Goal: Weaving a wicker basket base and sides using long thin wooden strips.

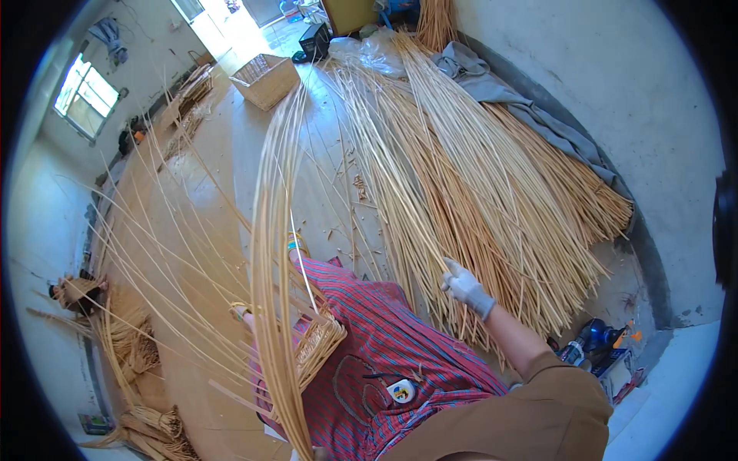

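My right hand (pixel 463 287), in a pale glove with a grey cuff, is closed on the near end of a wicker rod (pixel 419 230) at the left side of a large spread of peeled rods (pixel 492 200). A bundle of long pale wicker rods (pixel 269 253) rises from the lower edge and fans out at its far end. Only a sliver of my left hand (pixel 317 454) shows where that bundle narrows; its fingers are mostly hidden. Beside the bundle, a partly woven wicker basket (pixel 321 347) rests on my lap, with loose stakes spreading left. A tape measure (pixel 400 391) lies on my striped cloth (pixel 369 323).
A finished-looking rectangular wicker basket (pixel 265 81) stands farther off on the floor. Grey cloth (pixel 530 115) covers part of the rods along the right wall. Offcuts (pixel 360 187) litter the floor. Bottles and tools (pixel 596 346) stand at right; rod bundles (pixel 157 430) lie at left.
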{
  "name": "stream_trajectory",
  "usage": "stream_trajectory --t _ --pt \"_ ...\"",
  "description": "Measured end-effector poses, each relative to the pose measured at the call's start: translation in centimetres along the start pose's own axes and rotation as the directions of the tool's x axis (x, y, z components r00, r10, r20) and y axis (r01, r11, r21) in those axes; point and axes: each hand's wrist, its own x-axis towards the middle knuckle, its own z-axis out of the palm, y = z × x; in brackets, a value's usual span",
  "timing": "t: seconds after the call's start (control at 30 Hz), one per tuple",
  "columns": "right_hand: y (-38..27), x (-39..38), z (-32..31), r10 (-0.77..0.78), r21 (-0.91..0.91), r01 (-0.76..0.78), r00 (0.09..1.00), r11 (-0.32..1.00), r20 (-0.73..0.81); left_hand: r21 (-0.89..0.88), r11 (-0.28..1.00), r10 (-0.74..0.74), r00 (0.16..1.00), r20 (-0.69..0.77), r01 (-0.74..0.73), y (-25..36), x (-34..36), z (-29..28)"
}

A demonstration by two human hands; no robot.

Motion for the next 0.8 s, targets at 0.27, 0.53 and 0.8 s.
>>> stream_trajectory --t 0.27,0.53,0.8 --pt "-12.0 -1.9 -2.8 -0.089 0.196 0.081 0.995 0.977 0.032 -0.102 0.990 0.123 0.956 0.268 -0.099 2.9 2.5 4.7" --pt "-11.1 -25.1 -2.5 -0.082 -0.025 0.086 0.989 0.996 0.124 -0.305 0.942 0.201 0.962 0.186 -0.137 -0.7 5.6 5.6" --pt "-16.8 -32.9 -6.2 -0.255 0.043 0.255 0.967 0.966 0.005 -0.343 0.935 0.194 0.944 0.269 -0.094 2.8 7.3 4.0"
